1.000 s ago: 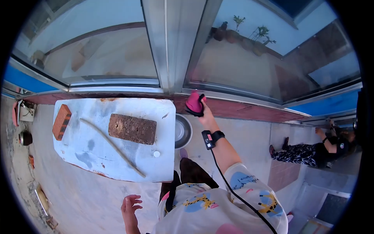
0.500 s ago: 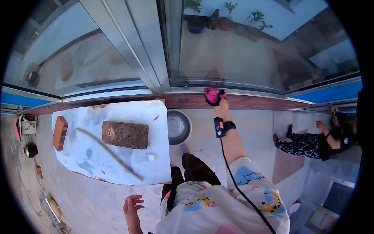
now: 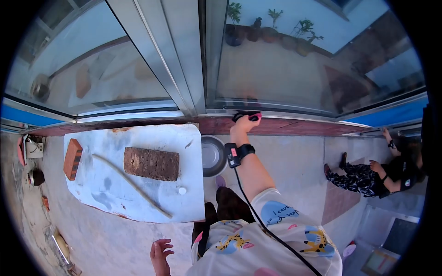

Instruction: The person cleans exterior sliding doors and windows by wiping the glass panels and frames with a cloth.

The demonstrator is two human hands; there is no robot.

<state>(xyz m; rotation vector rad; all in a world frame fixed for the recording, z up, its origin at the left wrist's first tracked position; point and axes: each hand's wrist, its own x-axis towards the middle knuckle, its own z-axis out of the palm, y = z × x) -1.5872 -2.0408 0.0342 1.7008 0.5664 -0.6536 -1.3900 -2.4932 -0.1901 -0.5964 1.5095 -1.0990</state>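
My right hand (image 3: 244, 126) is closed around a bunched pink-and-black cloth (image 3: 254, 115), at the lower frame of the right window pane (image 3: 276, 73). The hand covers part of the cloth. A cabled device is strapped to that wrist. My left hand (image 3: 160, 254) hangs low beside my body, its fingers loosely bent and apart, with nothing in them. Below my right forearm, a grey metal basin (image 3: 212, 156) rests on the ground, partly covered by the table edge.
On my left stands a white-topped table (image 3: 101, 184) bearing a dark rough brick (image 3: 152, 163), a red brick (image 3: 72, 159), a thin stick (image 3: 133, 186) and a small white cap (image 3: 182, 191). Another person (image 3: 368, 175) stands at the far right by the same windows.
My right hand has moved left along the bottom of the window with the cloth. The view has shifted slightly. The other person has raised an arm toward the window.
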